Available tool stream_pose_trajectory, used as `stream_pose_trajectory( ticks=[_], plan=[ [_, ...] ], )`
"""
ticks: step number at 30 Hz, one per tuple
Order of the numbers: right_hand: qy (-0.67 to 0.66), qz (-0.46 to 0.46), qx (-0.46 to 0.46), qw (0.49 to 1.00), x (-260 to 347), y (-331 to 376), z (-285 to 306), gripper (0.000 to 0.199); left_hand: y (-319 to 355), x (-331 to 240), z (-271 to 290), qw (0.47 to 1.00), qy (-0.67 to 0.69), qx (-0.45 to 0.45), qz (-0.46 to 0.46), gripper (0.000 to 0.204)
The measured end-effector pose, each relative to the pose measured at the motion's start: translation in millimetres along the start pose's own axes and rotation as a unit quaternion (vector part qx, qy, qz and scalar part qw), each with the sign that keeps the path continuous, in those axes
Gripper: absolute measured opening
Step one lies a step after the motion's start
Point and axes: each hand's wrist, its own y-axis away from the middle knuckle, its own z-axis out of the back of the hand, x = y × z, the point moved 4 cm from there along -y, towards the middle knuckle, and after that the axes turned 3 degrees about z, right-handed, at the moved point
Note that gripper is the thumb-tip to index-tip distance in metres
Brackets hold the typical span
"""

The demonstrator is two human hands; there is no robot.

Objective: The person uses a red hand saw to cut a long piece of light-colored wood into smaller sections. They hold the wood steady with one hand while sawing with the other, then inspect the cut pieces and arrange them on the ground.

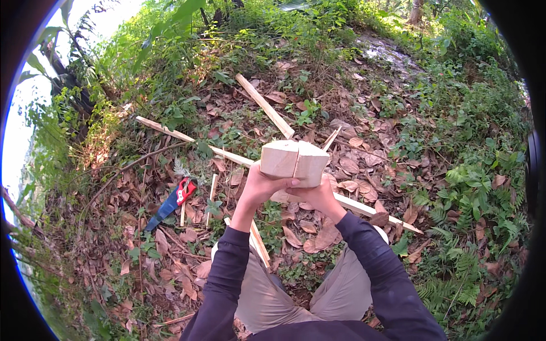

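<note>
Two pale wooden blocks stand side by side in front of me, a left wooden block (278,159) and a right wooden block (311,163), with a thin dark seam between them. My left hand (261,186) is closed round the left block, its thumb across the lower front. The right block is gripped from below and the right by my right hand (320,196). Both thumbs come together near the seam, and most fingers are hidden behind the wood. Below the hands, a long pale wooden strip (364,208) runs out to the right.
A handsaw with a red handle (185,190) and blue blade (163,211) lies at left on dry leaves. Wooden strips (264,105) (165,129) (259,245) are scattered around. Green undergrowth (483,193) borders the right side, and a slope with plants rises beyond.
</note>
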Motion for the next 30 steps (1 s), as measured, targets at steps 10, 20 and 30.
stream_pose_trajectory(
  ticks=[10,20,30],
  plan=[
    [0.012,-0.025,-0.006,1.000,18,7,20,0.055,0,-4,-20,0.999,0.023,0.005,-0.044,0.054],
    [-0.115,-0.041,-0.089,0.989,9,-11,37,0.054,-21,29,32,0.980,-0.016,-0.196,-0.017,0.060],
    [0.153,0.353,-0.003,0.923,72,18,2,0.031,-4,67,-1,0.736,0.598,0.122,0.292,0.069]
  ],
)
